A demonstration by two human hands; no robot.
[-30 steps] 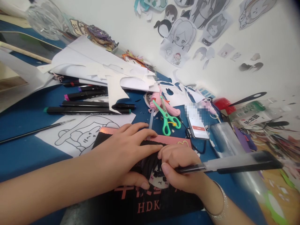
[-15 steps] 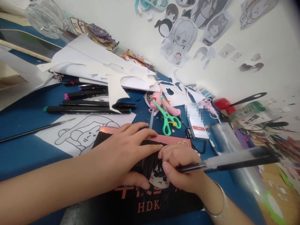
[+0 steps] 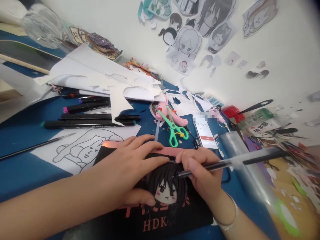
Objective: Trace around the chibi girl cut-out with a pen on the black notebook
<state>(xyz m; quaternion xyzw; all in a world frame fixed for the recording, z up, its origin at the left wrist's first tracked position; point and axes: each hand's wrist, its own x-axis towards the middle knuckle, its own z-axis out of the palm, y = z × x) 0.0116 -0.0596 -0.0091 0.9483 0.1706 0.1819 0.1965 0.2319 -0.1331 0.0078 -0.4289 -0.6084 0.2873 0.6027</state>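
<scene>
A black-haired cartoon head cutout (image 3: 167,186) lies on a black box with pink lettering (image 3: 130,223). My left hand (image 3: 132,170) rests flat over the box and the cutout's left side, fingers spread, thumb by the cutout's cheek. My right hand (image 3: 202,170) is closed around a pen with a clear barrel (image 3: 225,164). Its dark tip points left and is over the black hair near the top right of the face; whether it touches cannot be told. A bracelet (image 3: 233,213) circles my right wrist.
Beyond the box lie green scissors (image 3: 175,130), a pink glue gun (image 3: 177,118) and a phone (image 3: 205,131). Several black markers (image 3: 87,124), a line drawing (image 3: 75,150) and cut white paper (image 3: 100,76) are at left. A clear plastic roll (image 3: 250,173) lies at right.
My right hand has lifted and shifted from the face toward the cutout's upper right, uncovering the face and hair. My left hand stays on the box. The camera view has shifted slightly.
</scene>
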